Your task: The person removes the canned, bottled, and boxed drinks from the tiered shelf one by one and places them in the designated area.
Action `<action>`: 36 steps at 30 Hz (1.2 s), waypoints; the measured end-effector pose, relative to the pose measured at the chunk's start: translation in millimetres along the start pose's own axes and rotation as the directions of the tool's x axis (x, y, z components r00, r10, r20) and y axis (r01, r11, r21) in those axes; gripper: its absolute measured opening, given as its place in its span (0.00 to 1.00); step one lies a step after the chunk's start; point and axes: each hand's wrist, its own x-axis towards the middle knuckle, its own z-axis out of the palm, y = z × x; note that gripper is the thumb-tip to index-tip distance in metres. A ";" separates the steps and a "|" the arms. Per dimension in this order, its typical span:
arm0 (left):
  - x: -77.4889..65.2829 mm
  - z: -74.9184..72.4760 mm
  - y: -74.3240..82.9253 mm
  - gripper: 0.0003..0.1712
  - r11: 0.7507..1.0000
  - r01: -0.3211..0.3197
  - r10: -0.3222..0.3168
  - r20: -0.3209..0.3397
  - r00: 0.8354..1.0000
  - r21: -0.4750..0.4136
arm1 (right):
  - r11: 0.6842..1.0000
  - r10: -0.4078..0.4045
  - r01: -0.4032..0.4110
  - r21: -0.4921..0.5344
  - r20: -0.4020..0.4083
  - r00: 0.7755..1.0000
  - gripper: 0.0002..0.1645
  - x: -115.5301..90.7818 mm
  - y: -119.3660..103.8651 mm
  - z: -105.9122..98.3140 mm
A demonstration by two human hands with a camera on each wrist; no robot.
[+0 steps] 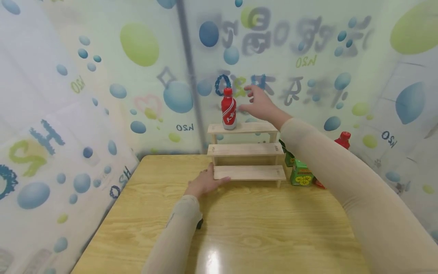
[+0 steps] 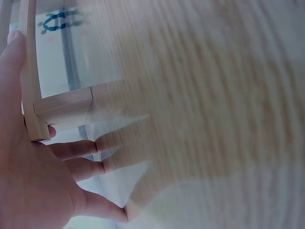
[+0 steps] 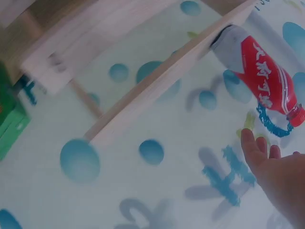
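Note:
A three-step wooden display stand is on the table. On its top step a red plastic bottle with white lettering stands upright toward the left end. My right hand is raised just right of the bottle, its fingers spread and holding nothing; the right wrist view shows the fingertips near the bottle's red cap, apart from it. Low down, my left hand grips the left end of the bottom step. In the left wrist view its thumb lies along the board, while other fingers reach down to the tabletop.
Right of the stand are a green box with yellow flowers and a red-capped bottle, partly hidden behind my right sleeve. The wood-grain table ends at a patterned curtain behind and at the left.

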 end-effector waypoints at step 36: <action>1.7 1.1 -1.4 0.74 1.000 0.021 -0.021 0.011 1.000 0.003 | 0.938 0.160 -0.123 0.325 -0.090 0.983 0.45 42.1 -2.9 67.7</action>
